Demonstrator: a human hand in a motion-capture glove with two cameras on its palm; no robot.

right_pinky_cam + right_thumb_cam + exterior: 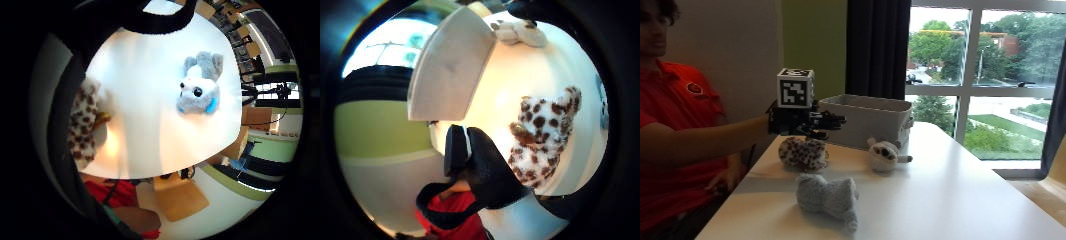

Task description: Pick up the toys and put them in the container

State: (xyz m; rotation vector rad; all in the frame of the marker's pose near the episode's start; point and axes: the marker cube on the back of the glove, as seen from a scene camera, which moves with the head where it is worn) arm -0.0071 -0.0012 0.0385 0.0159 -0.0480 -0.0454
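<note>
Your gloved right hand (803,121) hovered, fingers extended and empty, above the spotted plush (803,152) lying on the white table (959,200) just before the grey container (869,119); soft, light and squashy by its look, it likely invited a grasp around the body.

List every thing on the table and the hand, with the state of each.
Hand: raised above the spotted toy, fingers extended, holding nothing.
Spotted toy: on the table, not held.
White toy: on the table beside the container, upright.
Grey toy: lying on the table, nearest the camera.
Container: on the table, open-topped; its inside is not visible.
Table: bears all three toys.
</note>
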